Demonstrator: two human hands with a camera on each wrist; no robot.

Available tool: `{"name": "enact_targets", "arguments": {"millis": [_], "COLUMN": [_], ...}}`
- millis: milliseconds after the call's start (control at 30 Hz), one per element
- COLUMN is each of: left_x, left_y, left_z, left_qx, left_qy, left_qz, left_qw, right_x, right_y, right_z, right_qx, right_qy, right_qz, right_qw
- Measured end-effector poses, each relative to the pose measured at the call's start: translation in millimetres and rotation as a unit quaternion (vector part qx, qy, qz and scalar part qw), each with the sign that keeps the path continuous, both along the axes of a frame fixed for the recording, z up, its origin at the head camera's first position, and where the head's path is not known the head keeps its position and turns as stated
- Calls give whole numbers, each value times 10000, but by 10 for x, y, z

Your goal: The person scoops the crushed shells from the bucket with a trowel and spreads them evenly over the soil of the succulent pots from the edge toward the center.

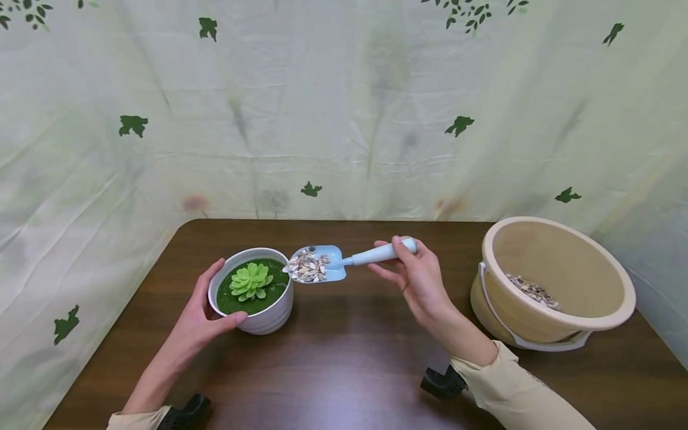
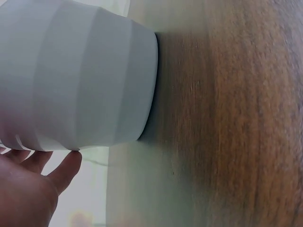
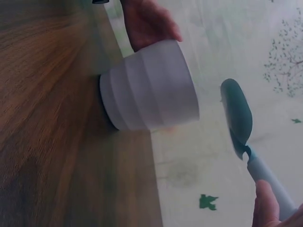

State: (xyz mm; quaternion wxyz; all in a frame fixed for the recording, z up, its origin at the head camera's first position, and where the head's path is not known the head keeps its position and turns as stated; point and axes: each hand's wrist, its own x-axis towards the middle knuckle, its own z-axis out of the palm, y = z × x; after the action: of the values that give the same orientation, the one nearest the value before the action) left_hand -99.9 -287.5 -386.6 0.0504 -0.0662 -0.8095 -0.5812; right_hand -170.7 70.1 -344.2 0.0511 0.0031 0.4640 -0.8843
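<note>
A white ribbed flowerpot (image 1: 266, 322) stands on the table at left, with a light green succulent (image 1: 251, 281) amid green moss-like filling. My left hand (image 1: 203, 316) holds the pot from its left side, thumb at the near rim and fingers along the far side. In my right hand (image 1: 421, 280) is the handle of a light blue garden trowel (image 1: 376, 255). Small pebbles or shell bits (image 1: 307, 266) lie heaped on its blade, whose tip is at the pot's right rim. From the right wrist, the trowel blade (image 3: 238, 111) appears above the pot's rim, seen from below.
A large beige bucket (image 1: 484, 304) with a lowered grey handle stands on the right of the brown table (image 1: 344, 370). More pebbles (image 1: 532, 291) lie in its bottom. Behind the table hangs a pale curtain (image 1: 333, 107) with green leaf prints.
</note>
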Motion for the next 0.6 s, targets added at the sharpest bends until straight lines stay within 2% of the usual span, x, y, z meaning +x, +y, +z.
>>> {"name": "enact_targets", "arguments": {"millis": [233, 600], "left_x": [-10, -5], "left_y": [7, -5], "left_z": [-5, -11], "left_qx": [122, 40], "left_qy": [-8, -103], "left_qz": [-34, 3], "left_qw": [9999, 9999], "right_x": [-42, -85], "right_y": [-178, -338], "right_z": [-62, -124], "right_qx": [-106, -73], "right_qy": [115, 285], "right_qz": [-75, -167], "right_qw": [9998, 9994]}}
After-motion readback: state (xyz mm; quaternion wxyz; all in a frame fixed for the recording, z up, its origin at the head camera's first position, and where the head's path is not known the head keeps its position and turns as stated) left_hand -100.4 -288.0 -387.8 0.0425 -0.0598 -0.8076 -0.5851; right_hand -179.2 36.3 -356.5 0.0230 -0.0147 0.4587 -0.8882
